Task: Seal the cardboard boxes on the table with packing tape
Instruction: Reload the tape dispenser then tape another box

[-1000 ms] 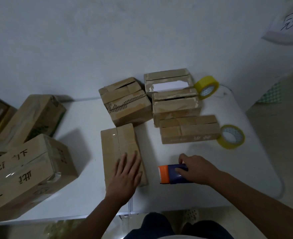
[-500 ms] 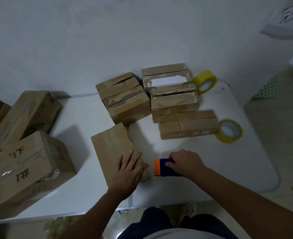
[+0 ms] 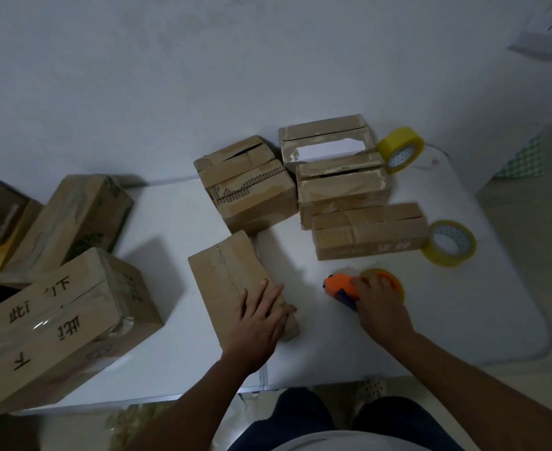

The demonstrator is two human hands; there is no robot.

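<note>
Dim, bluish, soft light (wide-angle bending at edges).

A plain white wall stands behind a white surface with a rounded corner. Beige floor lies to the right. A handwritten paper sheet hangs upper right. Lighting is dim.

I'm at a makeshift packing corner in a plain room — a white folding tabletop pushed against a bare white wall. Worn brown cardboard boxes crowd it, with bigger printed cartons stacked at my left and yellow rolls of packing tape lying about. A handwritten paper sheet hangs on the wall — no shop fittings, just boxes.
</note>
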